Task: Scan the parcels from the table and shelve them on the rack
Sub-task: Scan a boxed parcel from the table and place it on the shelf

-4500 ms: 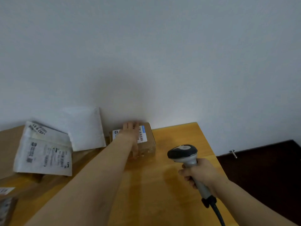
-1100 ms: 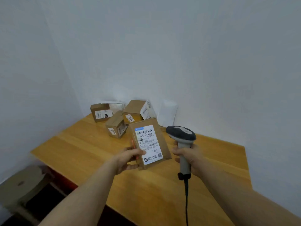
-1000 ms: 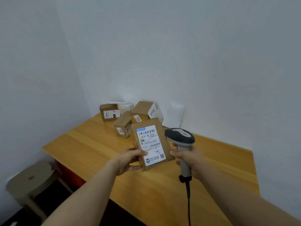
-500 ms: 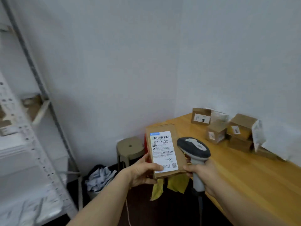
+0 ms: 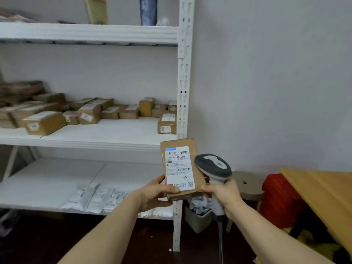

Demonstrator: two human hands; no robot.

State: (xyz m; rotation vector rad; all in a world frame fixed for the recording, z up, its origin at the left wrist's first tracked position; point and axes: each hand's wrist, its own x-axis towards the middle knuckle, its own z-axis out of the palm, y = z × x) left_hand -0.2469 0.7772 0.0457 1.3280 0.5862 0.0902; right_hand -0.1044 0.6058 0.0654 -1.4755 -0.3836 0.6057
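A white metal rack stands against the wall. Its middle shelf carries many brown cardboard parcels, crowded at the left and along the back, and the lower shelf holds silvery mailer bags near its front edge. To the right, a round stool and a grey bin stand on the dark floor beside a wooden table.

The left hand is gripping a flat brown parcel at its lower left edge, with the thumb lying on the label, which is facing the camera. The right hand is holding a grey scanner by its handle, its head sitting just beside the parcel's right edge. Behind them a white rack is carrying brown boxes on its middle shelf and silver mailers lower down. The wooden surface is showing at the right.
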